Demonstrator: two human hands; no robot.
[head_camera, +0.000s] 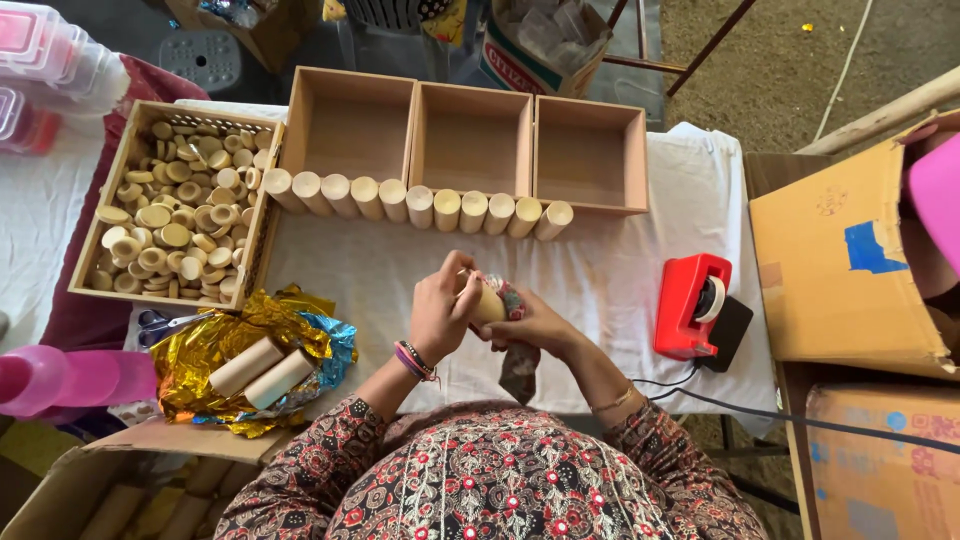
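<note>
1. Hands meet at the centre of the frame: the left hand (437, 315) and the right hand (535, 325) are both closed around one pale cardboard tube (488, 303), with a scrap of patterned cloth (519, 365) hanging below it.
2. Above them, a row of upright pale tubes (415, 203) lines the white tablecloth (610, 270), in front of three empty open wooden boxes (470, 140).
3. Upper left, a wooden tray of round wooden caps (175, 215).
4. Lower left, crumpled gold foil (215, 355) bears two more tubes (262, 373).
5. Right of the hands, a red tape dispenser (692, 305) stands beside a brown cardboard carton (850, 265).
</note>
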